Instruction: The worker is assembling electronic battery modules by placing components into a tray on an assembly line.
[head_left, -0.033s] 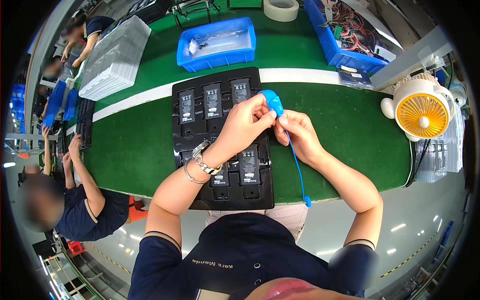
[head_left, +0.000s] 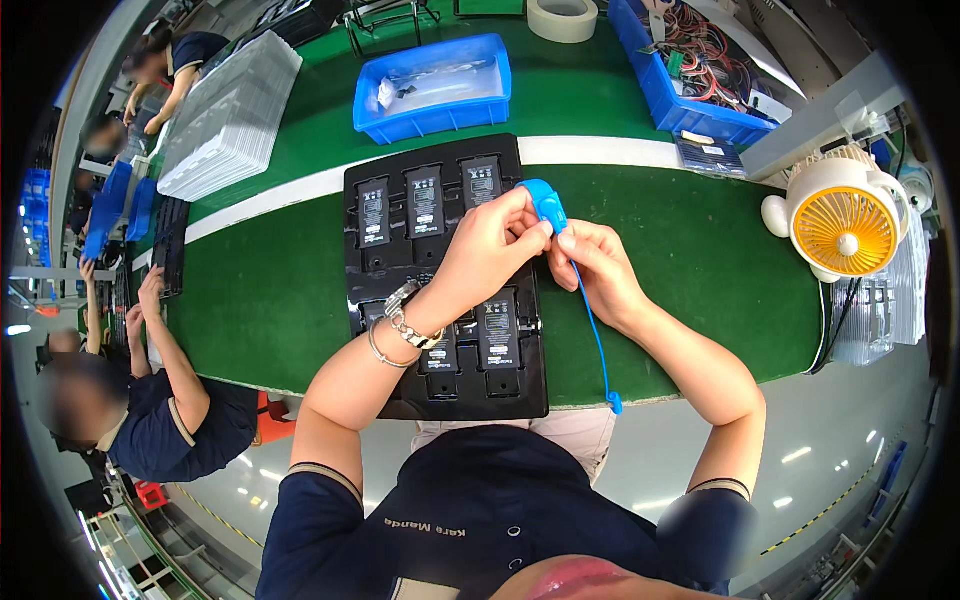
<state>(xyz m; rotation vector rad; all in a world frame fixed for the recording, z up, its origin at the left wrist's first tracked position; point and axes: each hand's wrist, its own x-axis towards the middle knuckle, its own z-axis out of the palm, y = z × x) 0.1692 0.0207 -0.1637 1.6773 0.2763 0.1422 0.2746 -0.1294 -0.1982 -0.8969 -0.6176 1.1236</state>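
Observation:
A blue anti-static wrist strap (head_left: 541,200) is held up between my hands over the right side of a black plastic tray (head_left: 532,393). My left hand (head_left: 488,245) is closed on the band, thumb and fingers near its clasp; the band hides part of the fingertips. Just below the clasp, my right hand (head_left: 603,272) pinches the strap's lower end where the cord starts. The thin blue cord (head_left: 597,333) hangs down to a blue end piece at the table's front edge. Flat black battery packs (head_left: 425,205) lie in the tray's pockets; my left forearm covers some.
A blue bin (head_left: 432,120) stands beyond the tray, another with wires (head_left: 700,65) at far right. A small fan (head_left: 846,230) is on the right, beside a post. Stacked pale trays (head_left: 230,120) stand at far left. Co-workers sit along the left; a nearby arm (head_left: 178,355) reaches to the table.

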